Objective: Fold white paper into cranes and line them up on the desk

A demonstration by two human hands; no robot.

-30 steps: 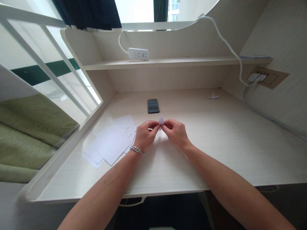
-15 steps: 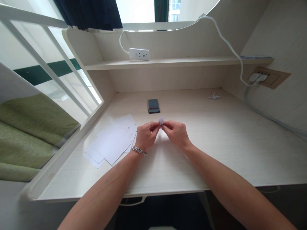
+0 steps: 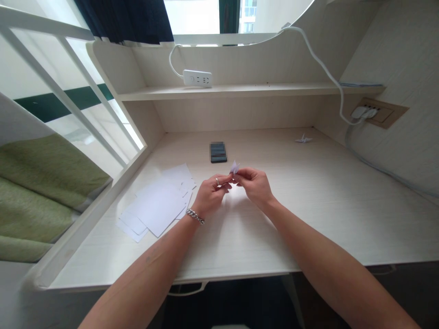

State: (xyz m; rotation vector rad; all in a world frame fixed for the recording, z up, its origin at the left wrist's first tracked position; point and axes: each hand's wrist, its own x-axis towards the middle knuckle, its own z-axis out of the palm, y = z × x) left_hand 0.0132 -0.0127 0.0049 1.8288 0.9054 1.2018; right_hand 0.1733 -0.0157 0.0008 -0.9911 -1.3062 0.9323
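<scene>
A small piece of folded white paper (image 3: 234, 167) is pinched between my two hands, above the middle of the desk. My left hand (image 3: 213, 191), with a ring and a chain bracelet, has its thumb and forefinger closed at the paper's lower left side. My right hand (image 3: 254, 183) grips the same paper from the right with its fingertips. The lower part of the paper is hidden by the fingers, while pointed tips stick up above them.
White paper sheets (image 3: 161, 201) lie overlapping left of my hands. A dark phone-like object (image 3: 218, 152) lies beyond them. A folded paper crane (image 3: 303, 139) sits at the back right. A power strip (image 3: 198, 78) rests on the shelf, and a white cable (image 3: 322, 57) hangs to the wall socket (image 3: 387, 114).
The folded paper has turned in my fingers: a rounded shape showed before, and pointed tips show now. My right hand has shifted slightly up, and my left fingers have spread a little lower.
</scene>
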